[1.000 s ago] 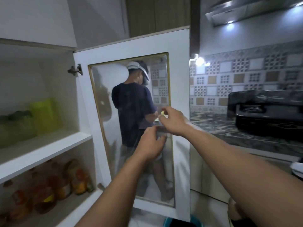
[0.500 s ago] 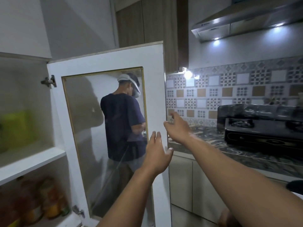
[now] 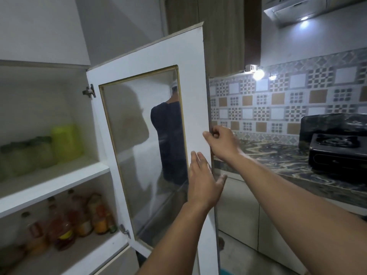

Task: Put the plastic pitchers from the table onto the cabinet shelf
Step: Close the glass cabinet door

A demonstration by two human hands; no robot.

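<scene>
The white cabinet stands open at the left. On its upper shelf I see a yellow-green plastic pitcher and paler green-lidded pitchers beside it, all blurred. The cabinet door, white with a glass pane, is swung out toward me. My right hand curls around the door's free edge at mid height. My left hand is spread flat against the door's white frame just below, holding nothing. No table is in view.
The lower shelf holds several bottles and jars. A dark marble counter runs along the tiled wall at right, with a black gas stove on it. The glass pane reflects a person in a dark shirt.
Both hands slid from the front of the glass pane to the door's right edge. My right hand has closed on that edge, and the door now stands more edge-on to me.
</scene>
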